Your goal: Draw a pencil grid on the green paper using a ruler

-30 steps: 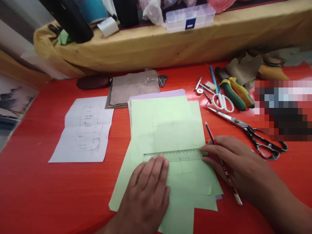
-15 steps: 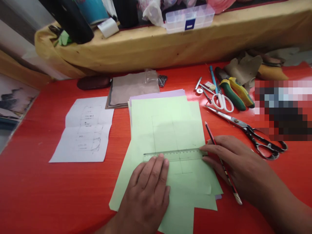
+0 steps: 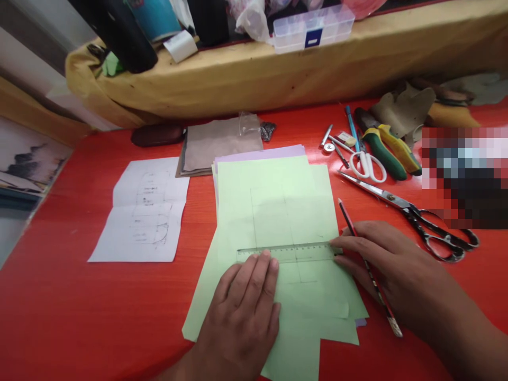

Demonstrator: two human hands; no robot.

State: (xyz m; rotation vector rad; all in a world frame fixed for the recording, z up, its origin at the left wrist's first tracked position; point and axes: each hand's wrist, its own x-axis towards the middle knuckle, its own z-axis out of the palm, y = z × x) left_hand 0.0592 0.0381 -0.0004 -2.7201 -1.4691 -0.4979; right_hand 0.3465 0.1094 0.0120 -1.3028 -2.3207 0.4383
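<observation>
A clear ruler point(image 3: 301, 253) lies crosswise over pencil lines on a light green sheet point(image 3: 273, 174). My left hand point(image 3: 248, 307) rests flat on the sheet, fingers stretched out, with the fingertips on the ruler's lower edge near its left part. At the ruler's right end, the thumb and index finger of my right hand point(image 3: 384, 264) pinch it. A dark red and black pencil point(image 3: 373, 278) is tucked in that same hand, its tip pointing up and away from the sheet. More green and purple sheets lie underneath.
Left of the sheets lies a creased white drawing point(image 3: 148, 209). Behind are grey-brown leather pieces point(image 3: 224, 140) and a dark case point(image 3: 156, 134). To the right lie large shears point(image 3: 397, 203), white-handled scissors point(image 3: 367, 166) and pliers point(image 3: 387, 148). A yellow-covered ledge point(image 3: 222, 79) runs along the back.
The camera view has shifted slightly, so the scene sits a little further right. Both hands, the ruler and the pencil keep about the same places on the sheet.
</observation>
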